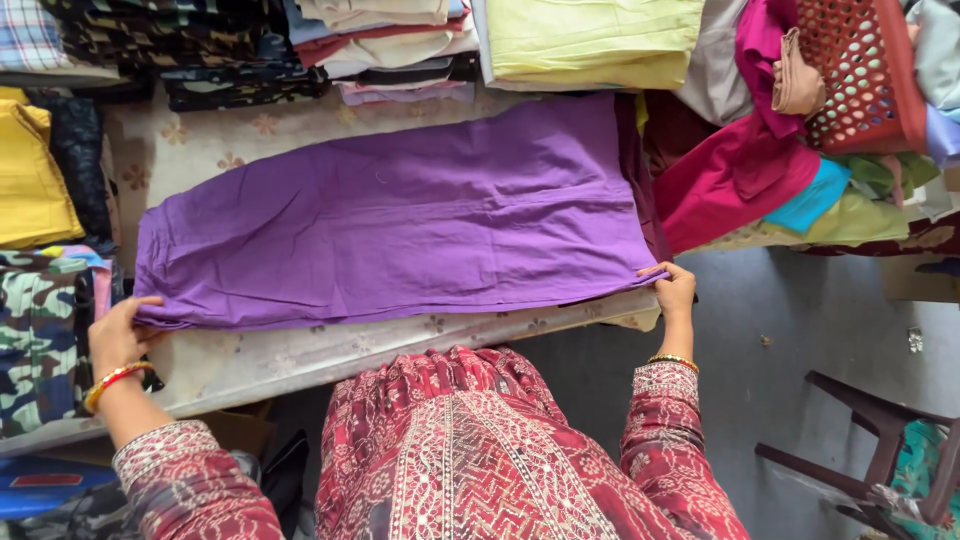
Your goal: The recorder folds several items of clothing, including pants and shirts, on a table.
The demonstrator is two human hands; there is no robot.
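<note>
Purple cloth (400, 230) lies spread flat along the bench (300, 355) near edge, unfolded; left hand (118, 335) and right hand (675, 290) each pinch an end.

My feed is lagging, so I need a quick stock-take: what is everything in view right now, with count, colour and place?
purple garment: one, purple, spread flat across the table
table: one, pale floral cover, centre
folded clothes stack: several piles, mixed colours, far edge of table
yellow-green cloth: one, folded, top centre
yellow garment: one, left edge
camouflage clothes: one pile, green-brown, lower left
pink cloth: one, magenta, right of table
basket: one, red, top right
chair: one, dark brown, lower right on floor
left hand: grips the garment's left end
right hand: grips the garment's right corner
</note>
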